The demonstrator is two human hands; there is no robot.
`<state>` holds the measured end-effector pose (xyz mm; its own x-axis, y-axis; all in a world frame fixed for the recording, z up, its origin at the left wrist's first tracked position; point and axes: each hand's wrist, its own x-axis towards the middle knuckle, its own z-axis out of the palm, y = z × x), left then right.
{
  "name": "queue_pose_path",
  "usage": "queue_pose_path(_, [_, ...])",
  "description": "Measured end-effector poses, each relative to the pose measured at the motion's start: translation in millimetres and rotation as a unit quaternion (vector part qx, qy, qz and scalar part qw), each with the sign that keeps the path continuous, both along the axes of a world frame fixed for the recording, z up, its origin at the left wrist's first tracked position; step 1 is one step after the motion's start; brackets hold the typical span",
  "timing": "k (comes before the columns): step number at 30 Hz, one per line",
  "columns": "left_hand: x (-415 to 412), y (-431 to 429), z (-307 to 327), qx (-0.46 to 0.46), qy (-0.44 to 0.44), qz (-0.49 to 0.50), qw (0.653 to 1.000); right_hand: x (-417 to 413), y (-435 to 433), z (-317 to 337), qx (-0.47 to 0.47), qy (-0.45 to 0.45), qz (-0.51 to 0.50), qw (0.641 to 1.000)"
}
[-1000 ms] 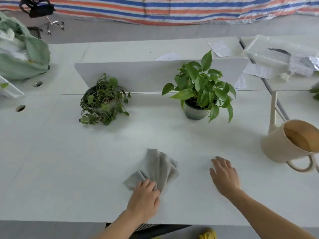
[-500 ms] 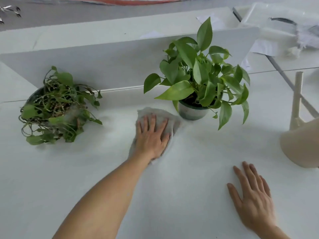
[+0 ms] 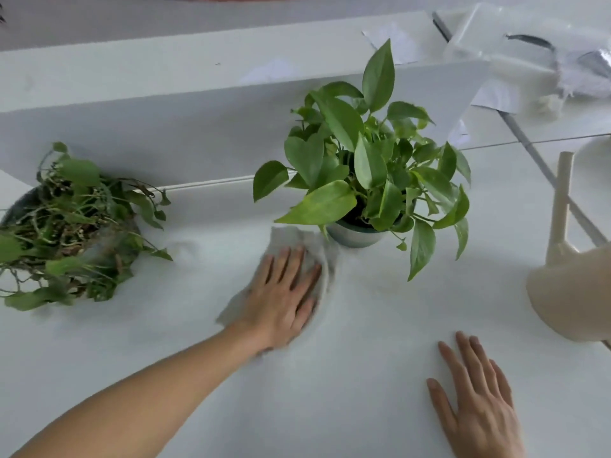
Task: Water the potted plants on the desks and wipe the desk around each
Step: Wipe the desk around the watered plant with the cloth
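A leafy green potted plant stands in a grey pot at the middle of the white desk. A scraggly, wilted potted plant sits at the left. My left hand presses flat on a grey cloth just in front-left of the grey pot; the cloth is blurred with motion. My right hand lies flat and spread on the desk at the lower right, holding nothing. A beige watering can stands at the right edge, its spout pointing up.
A low white divider panel runs behind both plants. Beyond it, papers and a clear plastic bag lie on the far desk. A metal desk-frame bar runs diagonally at the right.
My left hand slid the cloth from the near desk edge up to the grey pot, then back a little toward me. The view moved closer to the plants. My right hand stays flat.
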<state>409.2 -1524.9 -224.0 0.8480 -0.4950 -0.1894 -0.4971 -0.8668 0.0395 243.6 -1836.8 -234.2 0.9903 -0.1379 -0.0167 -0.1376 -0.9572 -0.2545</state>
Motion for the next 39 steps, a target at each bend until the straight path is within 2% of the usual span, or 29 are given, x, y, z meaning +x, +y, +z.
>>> queue_pose_path(2, [6, 21, 6, 0.01, 0.018, -0.097, 0.995, 5, 4, 3, 0.002, -0.023, 0.001, 1.0])
queue_pose_path(4, [51, 39, 0, 0.035, -0.012, -0.088, 0.995, 8, 5, 1, 0.007, -0.041, 0.001, 0.999])
queue_pose_path(6, [97, 45, -2, 0.027, -0.036, 0.061, 0.997, 12, 6, 3, 0.014, -0.049, 0.003, 0.999])
queue_pose_path(9, [140, 16, -7, -0.01, -0.045, 0.28, 0.959, 12, 5, -2, 0.012, -0.04, 0.009, 0.999])
queue_pose_path(11, [154, -14, -11, -0.057, 0.013, 0.354, 0.933, 12, 2, -4, 0.007, -0.028, 0.012, 1.0])
queue_pose_path(12, [154, -24, -12, -0.081, 0.043, 0.359, 0.929, 12, 0, -4, 0.004, -0.021, 0.012, 1.0])
queue_pose_path(13, [148, -28, -14, -0.074, 0.06, 0.33, 0.939, 10, -1, -5, 0.002, -0.014, 0.011, 1.0])
queue_pose_path(15, [117, -13, -18, -0.025, 0.015, 0.217, 0.976, 8, 0, -3, 0.006, -0.005, 0.007, 1.0])
queue_pose_path(17, [90, 28, -9, -0.006, -0.013, 0.13, 0.991, 8, 3, -2, 0.006, -0.001, 0.002, 1.0])
queue_pose_path(18, [83, 49, -5, 0.0, -0.007, 0.131, 0.991, 8, 3, 0, 0.007, 0.004, -0.001, 1.0])
queue_pose_path(20, [78, 70, -3, 0.003, -0.006, 0.242, 0.97, 9, 4, 2, 0.008, 0.01, -0.003, 1.0])
queue_pose_path(22, [78, 42, -5, -0.022, 0.004, 0.367, 0.93, 8, 5, 2, 0.0, 0.005, -0.006, 1.0])
queue_pose_path(24, [68, -15, -8, -0.064, 0.009, 0.406, 0.911, 9, 5, 3, -0.007, 0.007, 0.002, 1.0])
queue_pose_path(27, [31, -85, -12, -0.118, -0.008, 0.366, 0.923, 8, 2, 2, -0.011, 0.016, 0.01, 1.0])
queue_pose_path(33, [-6, -166, -1, -0.144, 0.019, 0.387, 0.911, 6, 2, -1, -0.013, 0.017, 0.012, 1.0])
queue_pose_path(36, [-10, -189, -1, -0.1, 0.023, 0.322, 0.941, 5, 3, -3, -0.013, 0.007, 0.011, 1.0])
queue_pose_path(39, [-23, -159, -12, -0.071, -0.015, 0.187, 0.98, 5, 1, -5, -0.018, 0.008, 0.02, 1.0])
